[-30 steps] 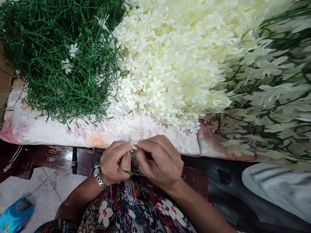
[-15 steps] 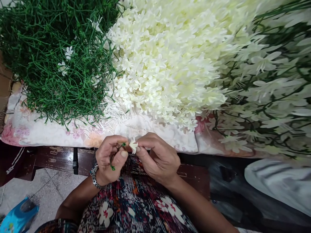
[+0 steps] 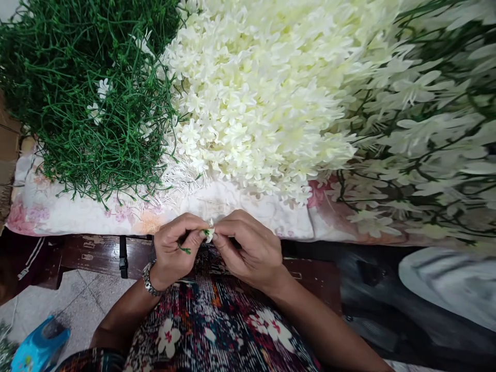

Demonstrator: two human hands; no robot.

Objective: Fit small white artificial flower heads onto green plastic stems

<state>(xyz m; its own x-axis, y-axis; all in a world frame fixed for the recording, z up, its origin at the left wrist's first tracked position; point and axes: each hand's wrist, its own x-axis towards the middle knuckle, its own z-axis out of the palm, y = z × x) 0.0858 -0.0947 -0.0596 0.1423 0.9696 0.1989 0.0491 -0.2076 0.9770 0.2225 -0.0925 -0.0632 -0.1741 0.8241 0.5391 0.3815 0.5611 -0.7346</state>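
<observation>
My left hand (image 3: 176, 245), with a metal watch at the wrist, pinches a short green stem (image 3: 185, 249) whose end pokes out below the fingers. My right hand (image 3: 248, 250) pinches a small white flower (image 3: 210, 233) between thumb and forefinger. The flower and the stem's green tip meet between the two sets of fingertips, just in front of the cloth's near edge. Fingers partly hide where they join. Beyond the hands lie a heap of green stems (image 3: 104, 129) at the left and a big pile of white flowers (image 3: 263, 113) in the middle.
Flowered cloth (image 3: 93, 219) covers the table. Thin white pieces (image 3: 180, 178) lie between the piles. White flowers on green stems (image 3: 422, 139) fill the right side. A blue plastic object (image 3: 41, 345) is on the tiled floor at lower left. Pale fabric (image 3: 445, 284) shows at lower right.
My hands have come closer together, and the green stem's tip now meets the white flower, which was apart from it before. The view has shifted slightly.
</observation>
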